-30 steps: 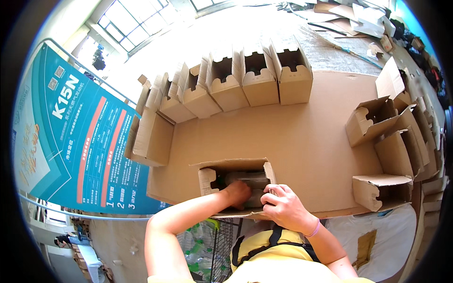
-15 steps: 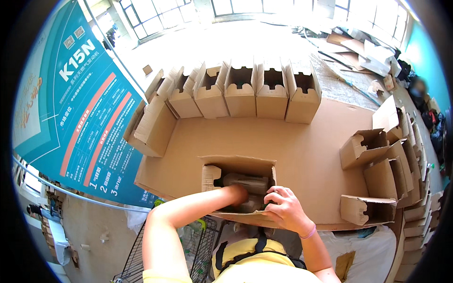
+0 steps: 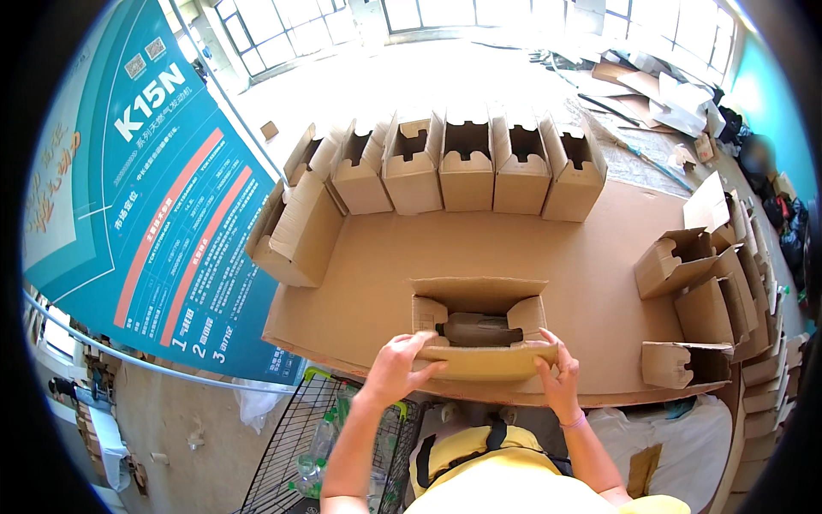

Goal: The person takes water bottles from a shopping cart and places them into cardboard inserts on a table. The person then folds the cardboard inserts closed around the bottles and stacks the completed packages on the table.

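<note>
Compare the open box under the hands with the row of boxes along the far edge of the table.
The near box lies low, with a dark object inside and both hands, left hand and right hand, on its front flap. The far-row boxes stand upright, side by side, untouched. All are plain brown cardboard, tops open.

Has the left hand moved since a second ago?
Yes. The left hand has come out of the open box onto its near flap, opposite the right hand.
</note>
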Available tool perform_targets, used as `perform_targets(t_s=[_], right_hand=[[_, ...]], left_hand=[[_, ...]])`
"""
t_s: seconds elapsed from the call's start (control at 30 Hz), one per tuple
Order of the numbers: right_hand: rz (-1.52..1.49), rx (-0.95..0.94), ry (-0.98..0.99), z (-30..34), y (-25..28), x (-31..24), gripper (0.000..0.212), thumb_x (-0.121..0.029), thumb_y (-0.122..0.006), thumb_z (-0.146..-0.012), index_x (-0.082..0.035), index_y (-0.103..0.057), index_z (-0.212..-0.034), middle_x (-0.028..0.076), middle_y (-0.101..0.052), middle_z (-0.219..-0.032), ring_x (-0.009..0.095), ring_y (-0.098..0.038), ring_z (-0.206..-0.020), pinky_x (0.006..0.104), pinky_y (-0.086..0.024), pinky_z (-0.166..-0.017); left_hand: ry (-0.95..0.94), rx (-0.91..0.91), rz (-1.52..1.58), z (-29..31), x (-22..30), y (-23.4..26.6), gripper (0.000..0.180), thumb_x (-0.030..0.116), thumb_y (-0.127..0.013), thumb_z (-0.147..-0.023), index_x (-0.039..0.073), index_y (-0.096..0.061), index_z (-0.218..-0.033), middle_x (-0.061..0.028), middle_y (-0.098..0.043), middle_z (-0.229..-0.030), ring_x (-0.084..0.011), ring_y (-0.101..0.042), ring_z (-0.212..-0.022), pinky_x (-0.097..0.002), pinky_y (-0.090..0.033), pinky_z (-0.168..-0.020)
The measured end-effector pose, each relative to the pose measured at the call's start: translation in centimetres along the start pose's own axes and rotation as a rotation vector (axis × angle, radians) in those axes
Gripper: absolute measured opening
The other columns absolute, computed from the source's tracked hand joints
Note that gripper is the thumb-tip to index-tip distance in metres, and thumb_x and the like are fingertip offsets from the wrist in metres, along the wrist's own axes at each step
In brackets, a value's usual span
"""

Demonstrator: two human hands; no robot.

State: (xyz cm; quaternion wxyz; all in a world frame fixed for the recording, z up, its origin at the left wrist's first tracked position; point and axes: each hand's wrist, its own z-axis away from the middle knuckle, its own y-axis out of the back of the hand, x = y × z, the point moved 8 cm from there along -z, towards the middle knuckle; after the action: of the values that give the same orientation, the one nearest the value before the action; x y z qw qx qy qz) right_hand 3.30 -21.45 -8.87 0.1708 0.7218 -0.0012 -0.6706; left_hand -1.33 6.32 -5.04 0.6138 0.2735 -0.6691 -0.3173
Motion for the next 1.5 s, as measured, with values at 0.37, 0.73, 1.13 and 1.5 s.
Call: perform_targets(t_s=[0.37,0.73,1.13,1.5], right_hand=[[-0.021,0.379,0.075,-1.3,-0.6,1.9,0.062,-0.01,-0.069,-0.087,0.003,-0.044,-0.142,0.018,-0.059,-0.133,0.023,-0.055,-0.123,0.0343,-0.038,-0.109],[-0.277,0.383,-0.275,2.0,-2.6,9.5,0.067,-0.045,-0.043,-0.102,0.0,-0.032,-0.15,0.008,-0.039,-0.149,0.02,-0.034,-0.137,0.0332,-0.026,-0.114],[-0.8,-0.337,-0.578,-4.7,-20.8,2.0,0.082,-0.072,-0.035,-0.095,-0.023,-0.016,-0.158,0.011,-0.032,-0.156,0.026,-0.035,-0.142,0.0468,-0.037,-0.111],[-0.597,-0.609,-0.435,-17.5,-34.2,7.6,0.089,-0.073,-0.038,-0.093,-0.027,0.0,-0.159,0.003,-0.012,-0.165,0.026,-0.014,-0.151,0.0525,-0.026,-0.115]], left_hand=[[-0.24,-0.075,-0.396,-7.8,0.7,1.4,0.083,0.044,-0.082,-0.074,0.003,-0.049,-0.138,-0.0144,-0.047,-0.147,-0.027,-0.04,-0.139,-0.0508,-0.029,-0.117],[-0.405,-0.227,-0.383,-3.7,0.6,-1.3,0.096,0.07,-0.072,-0.069,0.034,-0.037,-0.151,-0.0298,-0.026,-0.151,-0.0503,-0.031,-0.133,-0.0615,-0.024,-0.112],[0.122,0.272,-0.317,2.9,-2.1,-0.5,0.08,0.054,-0.077,-0.069,0.035,-0.051,-0.142,-0.0235,-0.025,-0.155,-0.0572,-0.021,-0.135,-0.0724,-0.023,-0.104],[0.226,0.559,-0.495,-2.1,-13.1,6.9,0.072,0.053,-0.071,-0.074,0.034,-0.053,-0.141,-0.0218,-0.033,-0.153,-0.0541,-0.025,-0.135,-0.0713,-0.027,-0.103]])
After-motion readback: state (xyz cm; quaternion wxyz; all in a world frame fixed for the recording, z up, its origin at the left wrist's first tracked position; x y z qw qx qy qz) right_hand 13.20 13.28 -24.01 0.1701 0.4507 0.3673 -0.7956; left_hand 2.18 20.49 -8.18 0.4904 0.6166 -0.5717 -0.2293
